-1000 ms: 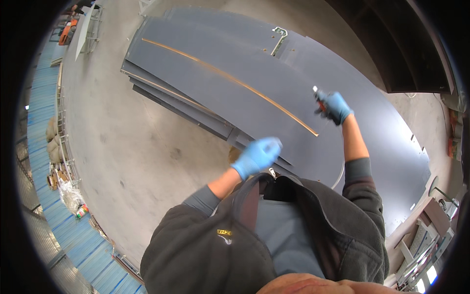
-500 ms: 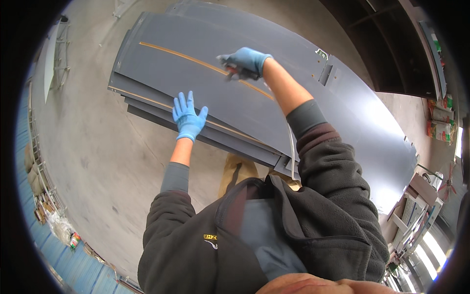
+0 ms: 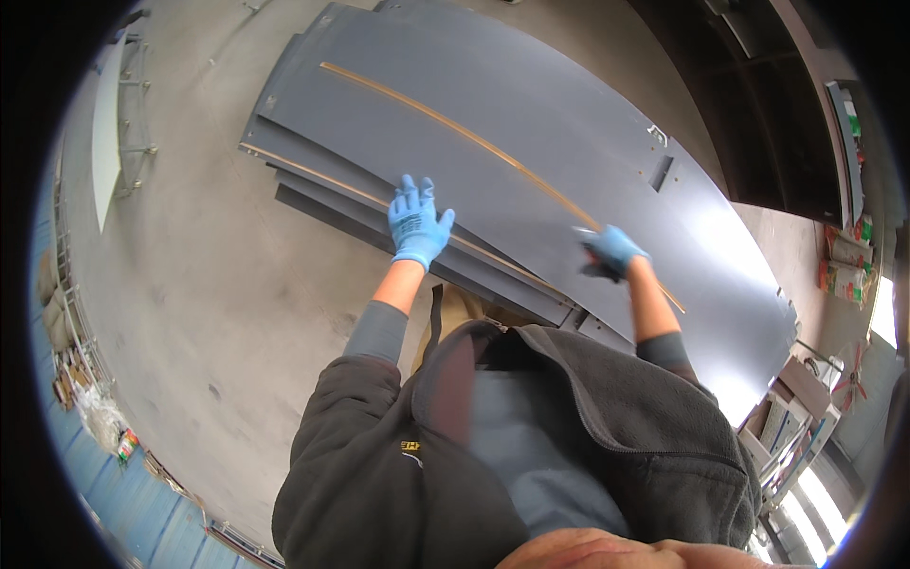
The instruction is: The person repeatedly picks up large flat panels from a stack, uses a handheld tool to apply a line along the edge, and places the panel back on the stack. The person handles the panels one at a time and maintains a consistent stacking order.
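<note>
A large dark grey panel (image 3: 427,123) lies on top of several stacked grey panels (image 3: 327,213). Along the upper panel runs a narrow golden-brown line (image 3: 455,131); whether it is a groove or a strip I cannot tell. My left hand (image 3: 418,223), in a blue glove, lies flat with fingers spread at the near edge of the stack. My right hand (image 3: 621,248), also gloved in blue, is closed around a dark hand tool (image 3: 595,261), blurred by motion, its exact kind unclear. The tool is at the line, toward its right end.
A dark brown shelf-like structure (image 3: 735,104) stands beyond the panel at the far right. Red-and-green packages (image 3: 844,266) are by the right wall. Racks hold a white sheet (image 3: 109,133) at the far left. Concrete floor (image 3: 218,313) surrounds the stack.
My right hand has swept with the tool along the line to the right and nearer to me. My left hand stays flat at the stack's edge. The view has shifted slightly.
</note>
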`<state>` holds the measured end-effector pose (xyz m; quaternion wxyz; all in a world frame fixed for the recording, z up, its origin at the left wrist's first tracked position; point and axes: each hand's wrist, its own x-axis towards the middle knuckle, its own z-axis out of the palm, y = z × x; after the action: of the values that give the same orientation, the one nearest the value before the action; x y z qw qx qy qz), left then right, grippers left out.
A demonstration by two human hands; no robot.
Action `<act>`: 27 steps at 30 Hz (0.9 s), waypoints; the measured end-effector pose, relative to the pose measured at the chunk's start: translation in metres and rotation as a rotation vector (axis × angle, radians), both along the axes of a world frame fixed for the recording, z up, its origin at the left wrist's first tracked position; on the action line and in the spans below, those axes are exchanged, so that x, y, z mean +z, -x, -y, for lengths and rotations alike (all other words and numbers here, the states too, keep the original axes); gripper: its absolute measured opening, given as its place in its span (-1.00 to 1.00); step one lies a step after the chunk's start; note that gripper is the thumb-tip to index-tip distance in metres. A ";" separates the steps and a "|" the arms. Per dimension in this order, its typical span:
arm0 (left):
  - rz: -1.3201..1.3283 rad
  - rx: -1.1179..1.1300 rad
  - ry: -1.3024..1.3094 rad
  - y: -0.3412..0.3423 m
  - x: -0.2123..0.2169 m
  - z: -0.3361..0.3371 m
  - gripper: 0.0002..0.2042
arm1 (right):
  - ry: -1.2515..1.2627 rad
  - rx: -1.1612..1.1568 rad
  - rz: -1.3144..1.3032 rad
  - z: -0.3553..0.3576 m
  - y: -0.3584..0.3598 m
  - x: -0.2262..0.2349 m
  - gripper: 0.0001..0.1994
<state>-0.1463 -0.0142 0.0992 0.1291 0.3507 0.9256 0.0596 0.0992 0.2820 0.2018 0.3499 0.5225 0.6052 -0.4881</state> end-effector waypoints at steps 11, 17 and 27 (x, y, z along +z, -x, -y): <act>0.211 -0.281 -0.089 0.096 0.036 0.038 -0.33 | -0.081 -0.018 -0.491 0.090 0.422 0.055 -0.36; 0.013 -0.250 -0.139 0.221 0.010 0.081 -0.32 | -0.262 0.415 -0.252 0.142 0.533 -0.019 -0.32; 0.149 -0.394 -0.129 0.268 -0.016 0.083 -0.26 | -0.218 0.466 -0.303 0.109 0.677 -0.057 -0.61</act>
<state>-0.4139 -0.0967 0.0829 0.1835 0.5268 0.8215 0.1183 -0.5783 0.1731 0.1445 0.2999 0.3250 0.8031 -0.3992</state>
